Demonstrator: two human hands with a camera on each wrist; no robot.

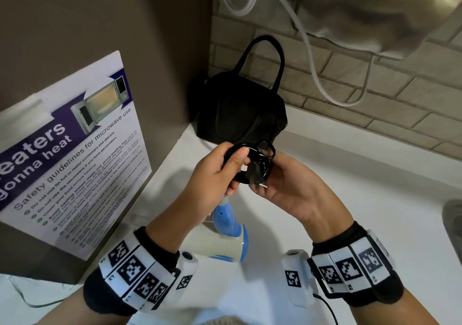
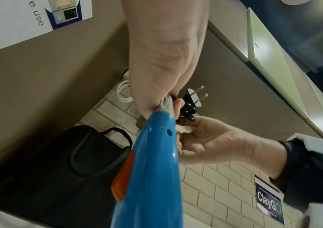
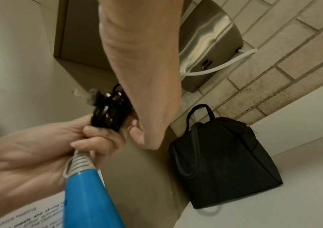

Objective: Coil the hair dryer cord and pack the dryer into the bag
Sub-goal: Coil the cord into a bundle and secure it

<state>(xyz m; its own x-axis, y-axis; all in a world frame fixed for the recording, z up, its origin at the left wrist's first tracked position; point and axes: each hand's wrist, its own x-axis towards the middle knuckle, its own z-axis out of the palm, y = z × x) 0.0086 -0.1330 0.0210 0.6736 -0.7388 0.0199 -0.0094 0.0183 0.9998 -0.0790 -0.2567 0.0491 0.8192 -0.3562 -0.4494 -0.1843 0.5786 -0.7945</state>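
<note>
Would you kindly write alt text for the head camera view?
Two hands, left hand and right hand, hold a coiled black cord above a white counter; a blue hair dryer hangs below. A black bag stands behind.

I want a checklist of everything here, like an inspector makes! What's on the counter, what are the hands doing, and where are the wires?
Surface: white counter.
Job's things: blue dryer hangs below the hands; black bag stands in the corner, looks closed.
Clutter: nothing seen.
Hands: left hand grips the coiled cord; right hand holds the coil near the plug.
Cables: white cable on the wall.
Surroundings: brick wall, microwave poster, metal wall dryer.
</note>
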